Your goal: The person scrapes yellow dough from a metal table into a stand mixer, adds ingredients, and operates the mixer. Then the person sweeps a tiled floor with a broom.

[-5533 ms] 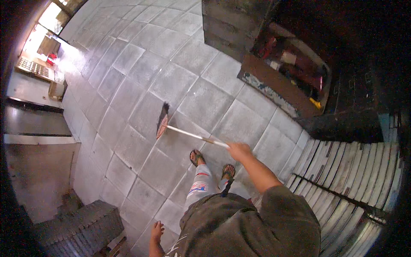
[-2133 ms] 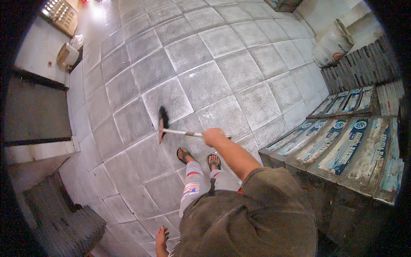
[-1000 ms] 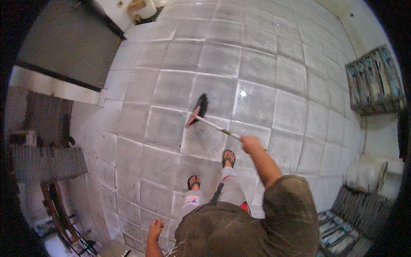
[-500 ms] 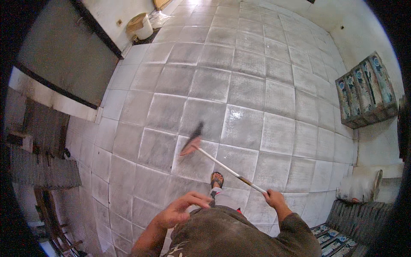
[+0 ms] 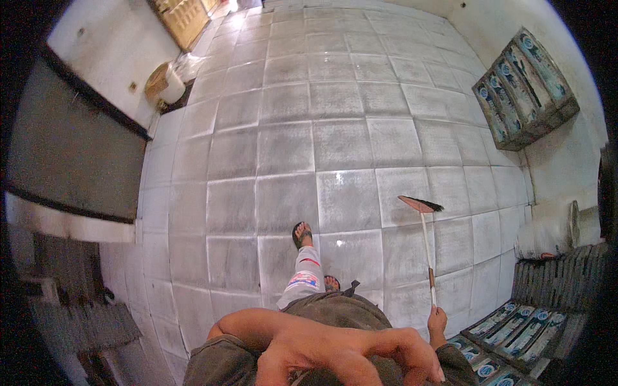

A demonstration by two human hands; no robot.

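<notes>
My right hand point(image 5: 438, 318) is wrapped round the top end of a long broom handle, pale with a brown section. The broom point(image 5: 424, 238) reaches away from me to its pinkish head with dark bristles point(image 5: 430, 205), over the tiles at right of centre. Across the front of my body comes my left hand point(image 5: 322, 350), close to the camera, with its fingers apart and nothing in them. Part of that hand is cut off by the lower edge. One sandalled foot point(image 5: 302, 236) is forward on the floor; the other point(image 5: 331, 283) is partly behind my shirt.
Grey-white floor tiles point(image 5: 283, 148) spread ahead. Boxes point(image 5: 524, 90) with blue round marks stand along the right wall, and more crates point(image 5: 515, 331) sit near my right. At far left are a grey door-like panel point(image 5: 77, 141), a white bucket point(image 5: 172, 87) and a wooden door point(image 5: 183, 22).
The broom has swung from left of centre over to the right, along with my right hand. My left hand has come across my body. One foot has stepped forward and the view has shifted.
</notes>
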